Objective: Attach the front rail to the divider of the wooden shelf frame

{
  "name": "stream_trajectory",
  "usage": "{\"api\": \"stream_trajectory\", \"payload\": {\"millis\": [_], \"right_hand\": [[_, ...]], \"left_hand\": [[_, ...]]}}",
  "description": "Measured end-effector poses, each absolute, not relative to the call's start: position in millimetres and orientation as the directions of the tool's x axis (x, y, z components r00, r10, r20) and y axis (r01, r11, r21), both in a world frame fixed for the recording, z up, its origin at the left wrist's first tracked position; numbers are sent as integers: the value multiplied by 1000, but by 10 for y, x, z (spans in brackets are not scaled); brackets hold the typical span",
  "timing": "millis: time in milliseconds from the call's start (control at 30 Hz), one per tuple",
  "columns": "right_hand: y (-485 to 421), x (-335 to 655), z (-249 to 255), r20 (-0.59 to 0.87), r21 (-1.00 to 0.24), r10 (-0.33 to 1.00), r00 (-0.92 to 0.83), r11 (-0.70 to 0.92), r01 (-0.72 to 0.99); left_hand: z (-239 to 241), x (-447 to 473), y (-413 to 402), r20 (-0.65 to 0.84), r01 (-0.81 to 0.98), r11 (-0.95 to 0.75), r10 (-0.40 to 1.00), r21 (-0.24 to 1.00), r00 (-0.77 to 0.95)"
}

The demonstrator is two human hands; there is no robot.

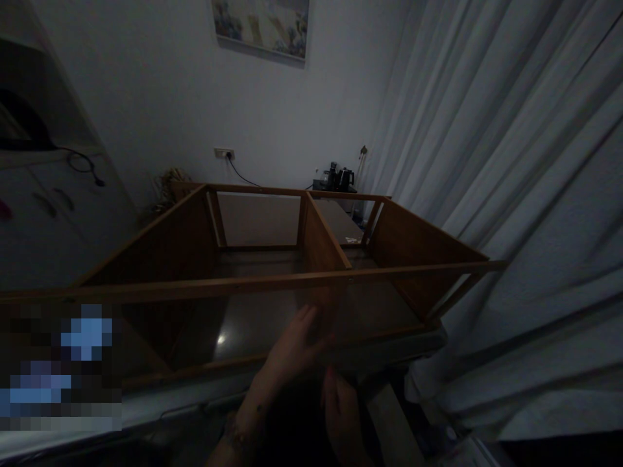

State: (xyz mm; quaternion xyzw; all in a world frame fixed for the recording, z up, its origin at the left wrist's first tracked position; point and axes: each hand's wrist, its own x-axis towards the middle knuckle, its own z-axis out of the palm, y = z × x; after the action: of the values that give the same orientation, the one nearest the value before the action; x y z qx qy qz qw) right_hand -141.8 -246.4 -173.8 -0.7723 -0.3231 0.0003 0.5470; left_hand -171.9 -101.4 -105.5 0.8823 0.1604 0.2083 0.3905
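Note:
A brown wooden shelf frame (272, 280) lies in front of me, with side panels and a middle divider panel (328, 230). My left hand (294, 347) reaches over its near side with fingers stretched out and apart, close to the divider; contact with the wood cannot be made out. Nothing shows in that hand. Lower down, just in front of the frame, my right hand (341, 405) is raised with its fingers bent and held together. Whatever it may hold is hidden in the dark. Small screw holes or fittings show along the front rail.
A long pale curtain (525, 214) hangs at the right, close to the frame. White cabinets (53, 214) stand left. A black kettle (345, 178) sits behind, near a wall socket (224, 154) with a plugged-in cord. A pale box-like piece (394, 421) is at lower right.

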Motion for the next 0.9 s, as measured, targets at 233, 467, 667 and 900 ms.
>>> {"api": "stream_trajectory", "payload": {"millis": [233,467,667,900], "right_hand": [[-2477,-1385,-1759,449,-753,529,720,-210,624],[-2487,-1296,-1747,594,-479,589,547,-288,829],[-2499,-1275,-1735,610,-421,583,536,-335,843],[-2495,-1289,-1719,619,-410,581,528,-335,848]], "left_hand": [[-1072,-1725,-1004,220,147,-658,442,739,870],[-1079,-1718,-1006,229,149,-657,453,739,861],[-1024,-1711,-1010,240,110,-657,418,746,876],[-1106,-1700,-997,228,151,-667,446,730,866]]}}
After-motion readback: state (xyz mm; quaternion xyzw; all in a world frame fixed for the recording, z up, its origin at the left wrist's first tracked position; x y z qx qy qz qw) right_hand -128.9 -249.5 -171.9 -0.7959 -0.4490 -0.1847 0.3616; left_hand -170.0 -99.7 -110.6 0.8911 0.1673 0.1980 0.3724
